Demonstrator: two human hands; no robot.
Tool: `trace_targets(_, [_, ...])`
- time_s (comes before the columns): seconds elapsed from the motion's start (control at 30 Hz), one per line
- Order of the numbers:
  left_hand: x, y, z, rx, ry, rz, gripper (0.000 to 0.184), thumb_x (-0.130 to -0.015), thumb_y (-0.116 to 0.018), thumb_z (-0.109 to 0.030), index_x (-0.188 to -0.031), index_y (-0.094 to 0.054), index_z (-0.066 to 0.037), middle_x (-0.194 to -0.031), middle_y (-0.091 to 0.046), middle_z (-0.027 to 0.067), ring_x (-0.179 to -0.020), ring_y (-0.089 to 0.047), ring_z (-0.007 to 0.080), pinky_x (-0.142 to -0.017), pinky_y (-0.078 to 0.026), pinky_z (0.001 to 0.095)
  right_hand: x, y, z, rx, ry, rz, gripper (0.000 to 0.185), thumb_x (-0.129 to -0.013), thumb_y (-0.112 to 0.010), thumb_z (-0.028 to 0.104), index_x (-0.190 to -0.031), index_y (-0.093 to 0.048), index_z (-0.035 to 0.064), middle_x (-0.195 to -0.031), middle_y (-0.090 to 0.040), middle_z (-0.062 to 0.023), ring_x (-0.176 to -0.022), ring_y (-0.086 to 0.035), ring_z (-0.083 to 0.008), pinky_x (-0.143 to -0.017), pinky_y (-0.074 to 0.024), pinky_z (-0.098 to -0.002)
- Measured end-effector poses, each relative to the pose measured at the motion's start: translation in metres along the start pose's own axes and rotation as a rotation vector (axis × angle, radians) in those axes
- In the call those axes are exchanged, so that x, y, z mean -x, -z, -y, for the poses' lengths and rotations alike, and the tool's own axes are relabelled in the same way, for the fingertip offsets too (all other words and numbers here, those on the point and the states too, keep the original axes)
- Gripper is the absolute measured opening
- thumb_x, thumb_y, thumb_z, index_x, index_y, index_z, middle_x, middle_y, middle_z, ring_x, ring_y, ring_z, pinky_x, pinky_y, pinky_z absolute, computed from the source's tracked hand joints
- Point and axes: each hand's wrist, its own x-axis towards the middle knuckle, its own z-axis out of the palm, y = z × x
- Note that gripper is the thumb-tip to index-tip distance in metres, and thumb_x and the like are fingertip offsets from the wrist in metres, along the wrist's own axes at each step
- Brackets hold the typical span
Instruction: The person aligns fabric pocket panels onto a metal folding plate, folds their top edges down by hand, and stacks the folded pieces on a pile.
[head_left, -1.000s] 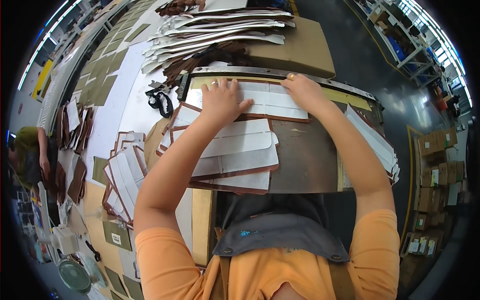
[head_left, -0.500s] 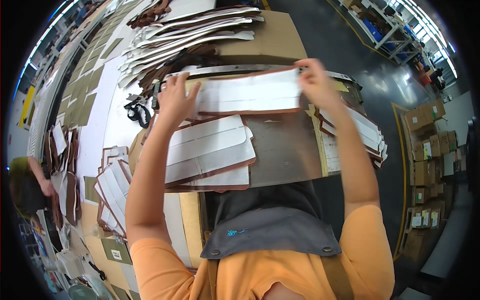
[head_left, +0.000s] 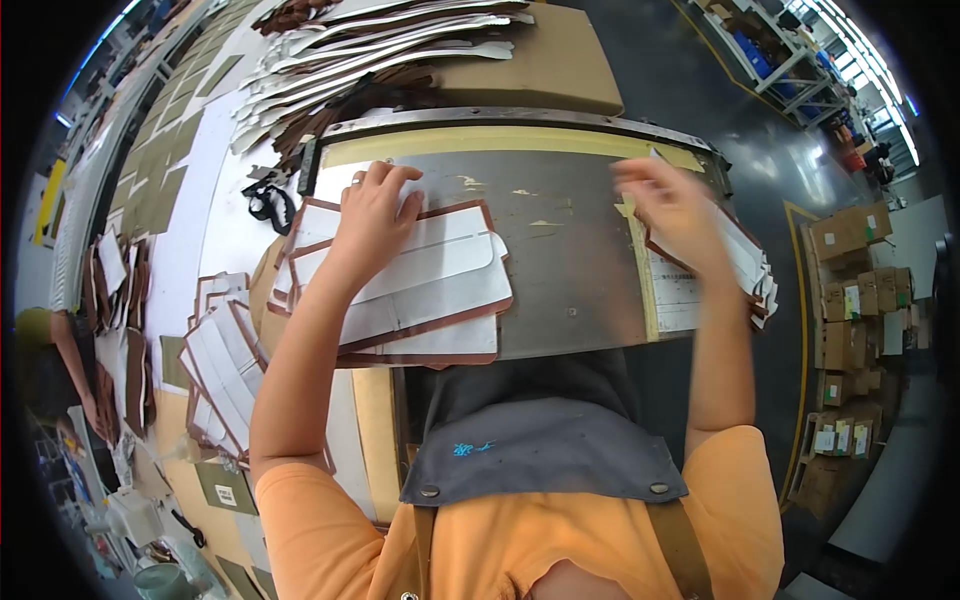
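My left hand (head_left: 378, 218) is held over the upper edge of a fanned pile of white panels with brown borders (head_left: 430, 265); its fingers are bent and apart, with nothing between them. On the right, my right hand (head_left: 672, 212) is smeared by motion above a second pile of white, brown-edged panels (head_left: 745, 262). A thin pale corner shows just beyond its fingers; whether they grip a panel is not clear. Between the hands lies the bare grey board (head_left: 570, 280), with yellow tape (head_left: 480, 143) along its far edge.
A metal bar (head_left: 520, 117) crosses behind the board. Beyond it are a cardboard box (head_left: 550, 60) and stacked white and brown strips (head_left: 400, 45). More bordered panels (head_left: 225, 350) and a black strap (head_left: 268, 205) lie left. Another person's arm (head_left: 75, 365) is at the far left.
The white panel lifted off the board's far side between both hands has gone from there. My right hand has moved right and down to the right pile; my left hand has shifted slightly right and down.
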Motion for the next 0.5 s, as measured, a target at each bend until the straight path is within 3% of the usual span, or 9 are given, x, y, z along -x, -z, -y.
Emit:
trace_targets(0.1, [0.009,-0.003,0.001,0.023,-0.036,-0.023,0.021,-0.085,-0.056,-0.013,-0.105,-0.057,-0.011,-0.102,-0.054,0.0114,-0.095,-0.051,0.0316,-0.084,-0.039,0.0422,-0.028,-0.082,0.009,0.085,0.147,0.207,0.032,-0.081,-0.064,0.017,-0.109,-0.058,0.0032,-0.095,-0.063,-0.0117,-0.076,-0.06,-0.0164,-0.071,-0.048,-0.0283])
trace_targets(0.2, [0.015,-0.007,0.001,0.021,-0.063,-0.053,0.023,-0.084,-0.054,-0.009,-0.107,-0.056,-0.011,-0.1,-0.053,0.0107,-0.094,-0.051,0.0317,-0.082,-0.039,0.0425,-0.05,-0.129,0.003,0.157,0.317,0.147,0.028,-0.079,-0.062,0.014,-0.104,-0.057,0.0013,-0.092,-0.062,-0.0115,-0.071,-0.058,-0.0177,-0.068,-0.0478,-0.0305])
trace_targets(0.3, [0.018,-0.009,0.002,0.014,-0.102,-0.09,0.025,-0.085,-0.054,-0.008,-0.109,-0.055,-0.01,-0.101,-0.054,0.0095,-0.094,-0.051,0.0299,-0.082,-0.038,0.041,-0.068,-0.125,0.014,0.126,0.041,0.404,0.023,-0.079,-0.059,0.012,-0.099,-0.057,0.0012,-0.086,-0.06,-0.0106,-0.073,-0.058,-0.0177,-0.067,-0.0463,-0.0306])
trace_targets(0.4, [0.017,-0.006,0.0,-0.005,-0.095,-0.145,0.027,-0.085,-0.053,-0.008,-0.112,-0.054,-0.01,-0.105,-0.054,0.0092,-0.097,-0.05,0.0299,-0.084,-0.036,0.0411,-0.074,-0.118,0.022,0.17,-0.011,0.51,0.018,-0.081,-0.057,0.012,-0.096,-0.057,0.0015,-0.08,-0.057,-0.009,-0.073,-0.056,-0.0175,-0.066,-0.0445,-0.0297])
trace_targets(0.5, [0.019,-0.001,0.001,-0.058,-0.017,-0.202,0.028,-0.087,-0.051,-0.01,-0.115,-0.052,-0.01,-0.109,-0.053,0.0104,-0.101,-0.048,0.0307,-0.087,-0.033,0.0425,-0.075,-0.117,0.005,0.122,0.136,0.29,0.016,-0.083,-0.057,0.013,-0.094,-0.055,0.0019,-0.082,-0.055,-0.0091,-0.074,-0.054,-0.0174,-0.066,-0.0437,-0.0298])
